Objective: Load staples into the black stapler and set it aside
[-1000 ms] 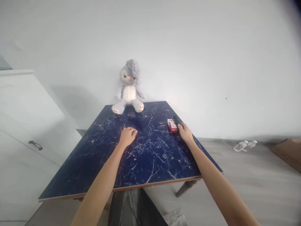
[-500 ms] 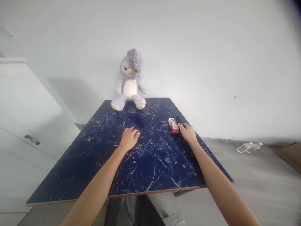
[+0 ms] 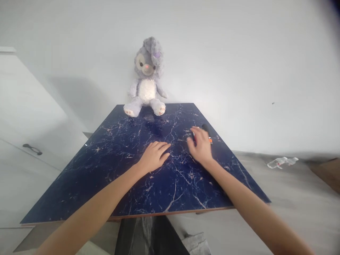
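My right hand (image 3: 201, 147) hovers over or rests on a small red and white box (image 3: 195, 137), its thumb and fingers spread around it. Most of the box is hidden under the hand, so contact is hard to judge. Just behind the hand lies a black object (image 3: 204, 126), partly covered. A bit of orange (image 3: 210, 140) shows beside my knuckles; whether it belongs to the black object I cannot tell. My left hand (image 3: 154, 156) is on or just above the middle of the dark blue marbled table (image 3: 127, 191), palm down, fingers extended, holding nothing.
A grey plush toy (image 3: 147, 85) with a long floppy ear sits at the table's back edge against the wall. A white cabinet (image 3: 29, 117) with a dark handle stands at left. Clear plastic packaging (image 3: 282, 162) lies on the floor at right, near a brown box (image 3: 328, 173).
My right hand has let go of the black object and moved left over the red and white box. My left hand has shifted right. The camera view has tilted slightly down.
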Demonstrator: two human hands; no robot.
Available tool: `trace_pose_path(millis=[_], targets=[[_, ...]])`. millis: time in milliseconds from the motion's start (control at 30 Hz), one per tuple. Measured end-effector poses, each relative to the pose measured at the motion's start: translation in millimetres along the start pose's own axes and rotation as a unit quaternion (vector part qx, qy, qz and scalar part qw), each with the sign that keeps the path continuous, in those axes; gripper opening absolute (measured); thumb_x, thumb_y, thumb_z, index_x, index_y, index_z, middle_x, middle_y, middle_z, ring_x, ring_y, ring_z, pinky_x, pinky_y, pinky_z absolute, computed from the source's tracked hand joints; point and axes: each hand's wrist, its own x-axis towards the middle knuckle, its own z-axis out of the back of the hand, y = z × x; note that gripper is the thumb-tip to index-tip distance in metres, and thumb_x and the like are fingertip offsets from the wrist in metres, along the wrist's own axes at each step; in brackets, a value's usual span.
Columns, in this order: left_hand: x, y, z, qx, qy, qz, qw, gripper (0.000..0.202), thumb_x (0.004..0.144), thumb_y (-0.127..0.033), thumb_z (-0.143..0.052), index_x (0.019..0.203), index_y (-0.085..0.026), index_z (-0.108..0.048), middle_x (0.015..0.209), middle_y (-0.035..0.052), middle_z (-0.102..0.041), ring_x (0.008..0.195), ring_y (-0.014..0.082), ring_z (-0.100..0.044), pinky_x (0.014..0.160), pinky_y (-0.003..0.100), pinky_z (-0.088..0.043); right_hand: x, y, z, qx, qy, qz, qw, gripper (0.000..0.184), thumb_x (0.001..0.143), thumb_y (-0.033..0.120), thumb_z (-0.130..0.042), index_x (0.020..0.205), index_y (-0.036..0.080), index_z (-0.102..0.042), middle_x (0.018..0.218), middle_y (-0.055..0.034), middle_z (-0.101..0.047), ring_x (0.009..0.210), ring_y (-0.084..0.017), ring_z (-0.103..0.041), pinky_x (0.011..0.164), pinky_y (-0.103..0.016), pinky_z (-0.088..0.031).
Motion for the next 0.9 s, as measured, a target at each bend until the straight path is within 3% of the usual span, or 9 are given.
trace_pose_path(millis=[67, 133, 200, 300, 433, 700, 800, 900], targets=[[8.0, 4.0, -2.2, 0.018, 0.001, -0.013, 1.000, 0.045, 0.098, -0.036, -0.048, 0.142, -0.027, -0.056, 0.144, 0.0087, -0.058, 0.132, 0.0312, -0.050, 0.112, 0.051, -0.040, 5.8, 25.4, -24.0, 0.046, 0.096, 0.118, 0.987, 0.043, 0.097, 0.034, -0.048, 0.137, 0.020, -0.055, 0.147, -0.0129, -0.051, 0.136, -0.029, -0.047, 0.114, -0.048, -0.039], [15.7, 11.6, -4.4, 0.016, 0.018, -0.022, 0.999, 0.042, 0.092, -0.026, -0.055, 0.133, -0.021, -0.063, 0.134, 0.0112, -0.065, 0.125, 0.0319, -0.055, 0.107, 0.050, -0.044, 14.2, 42.2, -48.2, 0.096, 0.203, 0.228, 0.947, 0.039, 0.094, 0.029, -0.051, 0.132, 0.020, -0.057, 0.137, -0.0129, -0.059, 0.122, -0.027, -0.058, 0.105, -0.045, -0.048], [20.3, 19.2, -6.1, 0.005, 0.032, -0.022, 0.999, 0.038, 0.086, -0.017, -0.057, 0.122, -0.019, -0.067, 0.122, 0.0109, -0.070, 0.116, 0.0304, -0.060, 0.102, 0.047, -0.048, 21.9, 50.3, -65.0, 0.129, 0.244, 0.249, 0.928, 0.039, 0.091, 0.024, -0.053, 0.130, 0.019, -0.057, 0.127, -0.0124, -0.064, 0.111, -0.026, -0.063, 0.097, -0.043, -0.053], [20.2, 25.1, -7.2, -0.009, 0.027, -0.010, 1.000, 0.036, 0.086, -0.015, -0.056, 0.120, -0.018, -0.067, 0.125, 0.0108, -0.069, 0.116, 0.0296, -0.060, 0.103, 0.046, -0.047, 25.1, 52.2, -72.5, 0.165, 0.240, 0.231, 0.928, 0.043, 0.090, 0.022, -0.054, 0.133, 0.019, -0.054, 0.127, -0.0121, -0.063, 0.114, -0.027, -0.062, 0.099, -0.044, -0.052], [15.9, 25.8, -7.1, -0.024, 0.036, -0.018, 0.999, 0.040, 0.089, -0.017, -0.053, 0.128, -0.018, -0.064, 0.135, 0.0111, -0.064, 0.127, 0.0303, -0.054, 0.107, 0.048, -0.045, 19.1, 50.3, -67.1, 0.194, 0.245, 0.193, 0.930, 0.048, 0.091, 0.018, -0.051, 0.139, 0.023, -0.050, 0.134, -0.0108, -0.060, 0.121, -0.026, -0.059, 0.105, -0.045, -0.050], [14.9, 27.5, -7.4, -0.029, 0.037, -0.033, 0.998, 0.035, 0.091, -0.020, -0.053, 0.124, -0.019, -0.066, 0.128, 0.0096, -0.068, 0.121, 0.0292, -0.056, 0.104, 0.046, -0.046, 14.6, 48.8, -68.4, 0.184, 0.258, 0.159, 0.935, 0.046, 0.093, 0.021, -0.054, 0.138, 0.024, -0.052, 0.136, -0.0090, -0.061, 0.124, -0.026, -0.060, 0.106, -0.046, -0.051], [13.5, 28.6, -8.0, -0.016, 0.042, -0.037, 0.998, 0.034, 0.092, -0.022, -0.052, 0.122, -0.018, -0.067, 0.127, 0.0111, -0.068, 0.121, 0.0292, -0.056, 0.106, 0.046, -0.045, 13.8, 47.6, -68.6, 0.155, 0.250, 0.191, 0.936, 0.045, 0.095, 0.023, -0.053, 0.140, 0.023, -0.051, 0.138, -0.0101, -0.061, 0.124, -0.027, -0.060, 0.104, -0.046, -0.052], [11.9, 27.4, -10.0, -0.014, 0.033, -0.043, 0.998, 0.035, 0.094, -0.022, -0.050, 0.125, -0.017, -0.066, 0.126, 0.0114, -0.069, 0.121, 0.0281, -0.057, 0.106, 0.044, -0.045, 15.9, 44.1, -65.5, 0.117, 0.212, 0.297, 0.923, 0.043, 0.096, 0.022, -0.052, 0.139, 0.023, -0.054, 0.134, -0.0106, -0.064, 0.121, -0.027, -0.062, 0.103, -0.045, -0.053]])
